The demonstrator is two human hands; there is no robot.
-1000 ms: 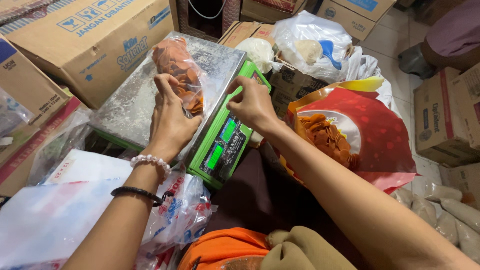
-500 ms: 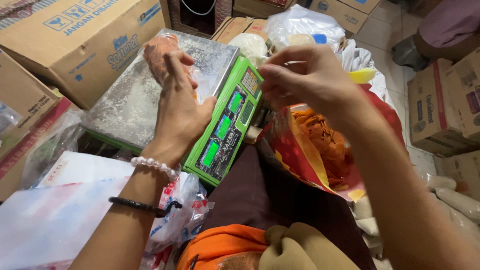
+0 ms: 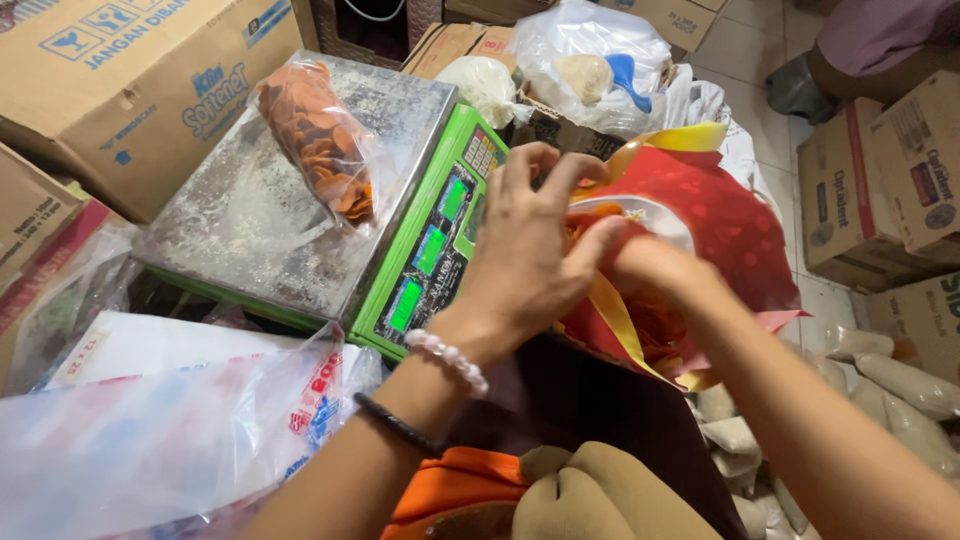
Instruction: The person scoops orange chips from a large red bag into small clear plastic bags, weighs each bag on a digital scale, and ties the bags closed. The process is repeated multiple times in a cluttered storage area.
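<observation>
1. Both hands meet at the mouth of the red plastic sack (image 3: 720, 220), right of centre. The left hand (image 3: 525, 255), fingers spread and loosely curled, holds the rim back, apparently to keep the sack open.
2. Reaching inside among the orange crackers, the right hand (image 3: 645, 265) is mostly hidden behind the left, so I cannot tell whether it grips anything.
3. A clear bag of orange crackers (image 3: 320, 140) lies on the steel pan of the green scale (image 3: 440, 250), upper left, presumably for weighing.
4. Cardboard boxes (image 3: 120, 80) crowd the upper left; white plastic bags (image 3: 590, 60) sit at top centre; clear packets (image 3: 170, 430) fill the lower left, hemming in the scale.
</observation>
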